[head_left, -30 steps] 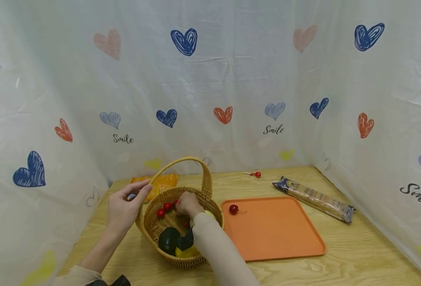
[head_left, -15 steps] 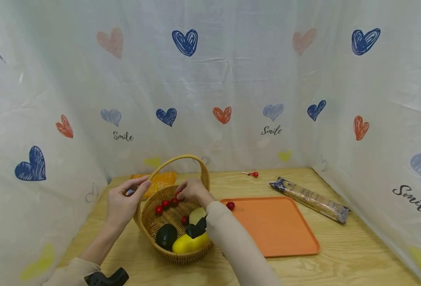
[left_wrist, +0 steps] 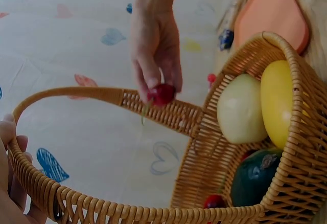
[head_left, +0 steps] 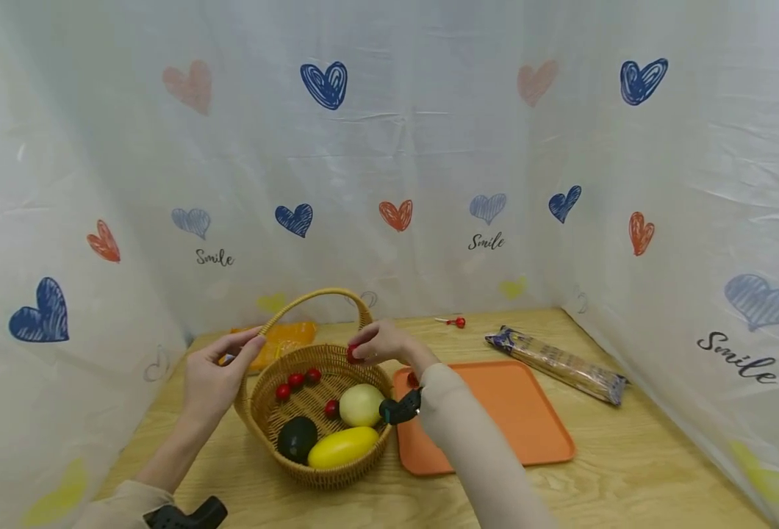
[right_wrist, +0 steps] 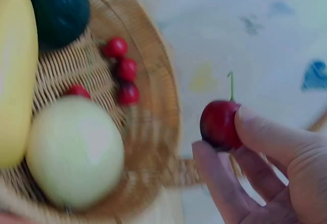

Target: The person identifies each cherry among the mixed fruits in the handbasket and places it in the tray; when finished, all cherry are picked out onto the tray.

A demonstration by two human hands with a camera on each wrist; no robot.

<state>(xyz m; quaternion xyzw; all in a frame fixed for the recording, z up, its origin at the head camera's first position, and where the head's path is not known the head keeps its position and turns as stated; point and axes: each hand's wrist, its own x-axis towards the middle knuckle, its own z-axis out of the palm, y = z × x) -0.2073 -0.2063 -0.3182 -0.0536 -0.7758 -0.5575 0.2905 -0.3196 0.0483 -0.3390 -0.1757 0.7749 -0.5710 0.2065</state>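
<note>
While the left hand (head_left: 214,373) pinches the wicker handle (head_left: 326,292), presumably to steady the basket (head_left: 326,481), the entries run: three cherries (head_left: 295,380), right of that grip, in a row; dark green fruit (head_left: 297,439), nearer the person; yellow fruit (head_left: 343,447), beside it. Held cherry (right_wrist: 219,125): near the basket's far side, pinched about its body by the right hand (head_left: 386,343), stem free, likely for firmer purchase. Pale round fruit (head_left: 361,405): below that grip. Orange tray (head_left: 515,415): right of it.
</note>
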